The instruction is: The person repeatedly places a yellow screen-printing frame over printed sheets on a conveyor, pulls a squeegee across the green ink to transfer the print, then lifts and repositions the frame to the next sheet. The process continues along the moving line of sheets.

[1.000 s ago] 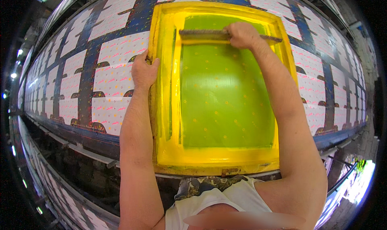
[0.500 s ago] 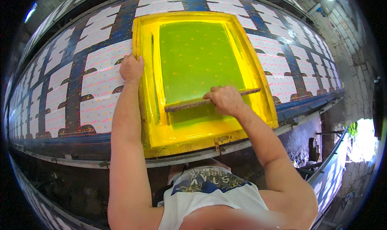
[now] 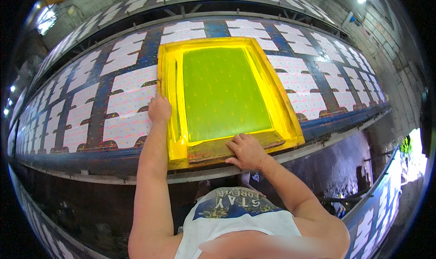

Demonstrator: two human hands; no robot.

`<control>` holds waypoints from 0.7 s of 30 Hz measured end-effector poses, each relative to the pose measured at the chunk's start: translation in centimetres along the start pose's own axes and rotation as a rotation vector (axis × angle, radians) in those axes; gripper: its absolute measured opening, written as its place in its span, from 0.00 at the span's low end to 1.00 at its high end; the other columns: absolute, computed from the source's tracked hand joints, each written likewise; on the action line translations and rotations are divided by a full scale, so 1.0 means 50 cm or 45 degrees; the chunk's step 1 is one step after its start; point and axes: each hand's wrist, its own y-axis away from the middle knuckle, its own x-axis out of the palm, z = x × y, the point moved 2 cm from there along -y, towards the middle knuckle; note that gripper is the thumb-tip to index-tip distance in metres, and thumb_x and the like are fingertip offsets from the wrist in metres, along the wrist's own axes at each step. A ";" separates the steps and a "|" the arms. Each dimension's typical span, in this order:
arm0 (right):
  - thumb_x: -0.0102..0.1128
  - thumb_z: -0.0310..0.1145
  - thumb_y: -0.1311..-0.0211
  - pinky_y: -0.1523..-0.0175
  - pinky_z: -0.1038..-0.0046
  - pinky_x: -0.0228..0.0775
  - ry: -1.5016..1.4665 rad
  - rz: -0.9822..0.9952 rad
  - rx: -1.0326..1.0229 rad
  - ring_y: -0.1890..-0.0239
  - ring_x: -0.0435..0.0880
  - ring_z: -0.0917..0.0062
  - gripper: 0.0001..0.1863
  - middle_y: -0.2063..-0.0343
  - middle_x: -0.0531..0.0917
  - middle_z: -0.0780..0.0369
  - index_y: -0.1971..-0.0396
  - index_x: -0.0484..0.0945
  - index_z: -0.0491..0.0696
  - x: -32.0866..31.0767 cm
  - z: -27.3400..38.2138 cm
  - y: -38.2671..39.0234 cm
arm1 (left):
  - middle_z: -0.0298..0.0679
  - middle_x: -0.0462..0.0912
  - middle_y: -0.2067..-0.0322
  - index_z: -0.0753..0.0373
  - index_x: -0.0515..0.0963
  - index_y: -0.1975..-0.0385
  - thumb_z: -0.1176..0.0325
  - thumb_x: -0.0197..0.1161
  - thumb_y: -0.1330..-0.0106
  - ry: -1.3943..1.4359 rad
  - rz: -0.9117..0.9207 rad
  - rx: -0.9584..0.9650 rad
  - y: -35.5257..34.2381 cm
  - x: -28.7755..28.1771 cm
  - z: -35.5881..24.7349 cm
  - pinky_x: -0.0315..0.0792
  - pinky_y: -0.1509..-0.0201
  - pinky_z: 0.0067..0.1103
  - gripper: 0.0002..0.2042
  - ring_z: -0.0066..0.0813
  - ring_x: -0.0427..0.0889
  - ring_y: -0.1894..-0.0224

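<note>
A screen-printing frame (image 3: pixel 209 42) with thick yellow-coated edges lies flat across the printing table. Its mesh (image 3: pixel 222 93) is yellow-green with small scattered dots. My left hand (image 3: pixel 160 109) is closed on the left side of this frame, its fingertips partly hidden. At the frame's near end, a long wooden squeegee (image 3: pixel 206 152) lies tilted well over, with its broad face showing. My right hand (image 3: pixel 247 152) grips the squeegee around its middle, fingers over the far edge and thumb on the near side.
Rows of white printed sheets with dark curved cutouts (image 3: pixel 129 107) cover the dark blue table (image 3: pixel 97 116) on both sides of the frame. A metal rail (image 3: pixel 109 179) runs along its near edge. Another sheet-covered table (image 3: pixel 200 2) stands beyond, and a block wall (image 3: pixel 381 41) rises at right.
My right hand has drawn the squeegee from the lower mesh to the frame's near end, tipping it over. My left hand keeps hold of the frame's left side. The view has shifted.
</note>
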 end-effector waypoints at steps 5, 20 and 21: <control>0.75 0.55 0.31 0.37 0.48 0.79 -0.164 -0.041 -0.155 0.41 0.86 0.50 0.33 0.45 0.86 0.50 0.38 0.83 0.45 -0.017 -0.019 0.047 | 0.56 0.87 0.48 0.62 0.77 0.34 0.54 0.62 0.19 -0.111 -0.090 -0.038 0.055 -0.008 -0.004 0.85 0.44 0.49 0.22 0.58 0.88 0.45; 0.64 0.29 0.24 0.46 0.56 0.84 -0.492 -0.730 -0.098 0.56 0.93 0.53 0.09 0.58 0.93 0.51 0.52 0.89 0.42 -0.189 -0.403 0.343 | 0.50 0.89 0.55 0.56 0.84 0.40 0.48 0.65 0.22 -0.249 -0.279 -0.154 0.119 -0.004 0.001 0.87 0.50 0.47 0.21 0.52 0.91 0.52; 0.65 0.28 0.24 0.47 0.57 0.83 -0.497 -0.777 -0.084 0.57 0.93 0.53 0.08 0.59 0.93 0.51 0.54 0.89 0.42 -0.192 -0.421 0.349 | 0.50 0.89 0.55 0.56 0.84 0.41 0.49 0.65 0.22 -0.254 -0.286 -0.151 0.118 -0.003 -0.001 0.87 0.51 0.47 0.20 0.52 0.91 0.52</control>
